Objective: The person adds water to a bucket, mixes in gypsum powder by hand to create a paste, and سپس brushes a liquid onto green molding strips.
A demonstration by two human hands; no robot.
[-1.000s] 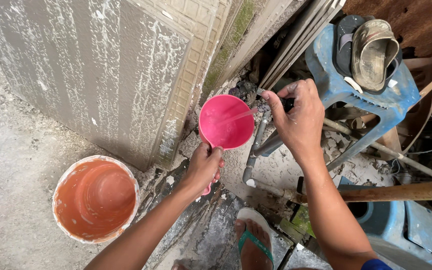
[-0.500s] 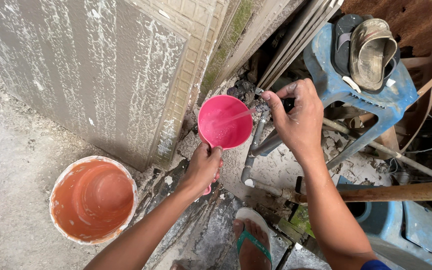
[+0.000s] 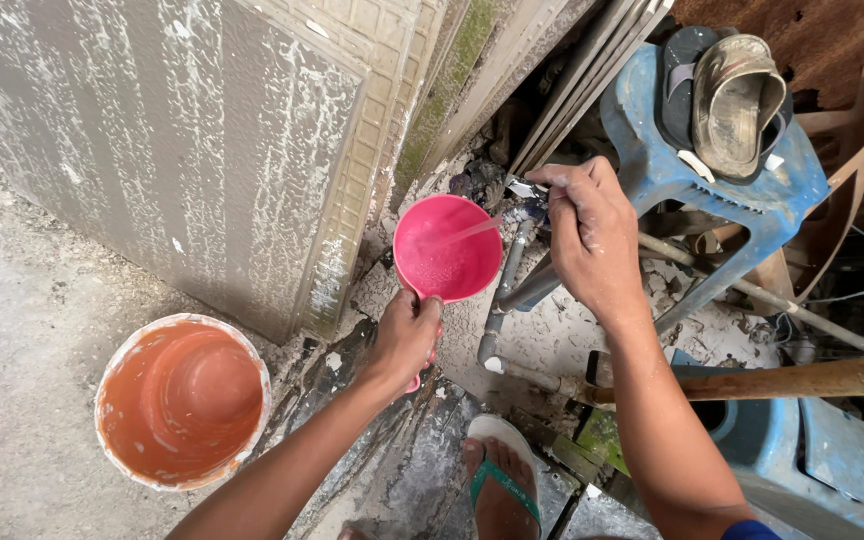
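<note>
- L hand clamped round handle of the round pink plastic scoop, fingers wrapped tight; scoop held mouth-up just below the metal tap, close beside the grey pipe.
- R hand on the tap, thumb + fingertips pinched together on its head.
- Change vs 1 s and 0.5 s ago: a thin stream of water now runs from tap into scoop; earlier pics show scoop dry inside, no stream. Wet drops now on scoop's floor.
- Scoop has shifted only a little, staying under the spout; R hand same spot on tap.
- Judgement: tap has just been opened, filling barely begun, water level still very low.
- Nearby: round orange plastic bucket w/ white-crusted rim on ground to the left, well apart from scoop, no water visible in it.
- Blue plastic stool w/ worn sandals on top, behind R hand.
- Person's foot in green flip-flop below scoop.
</note>
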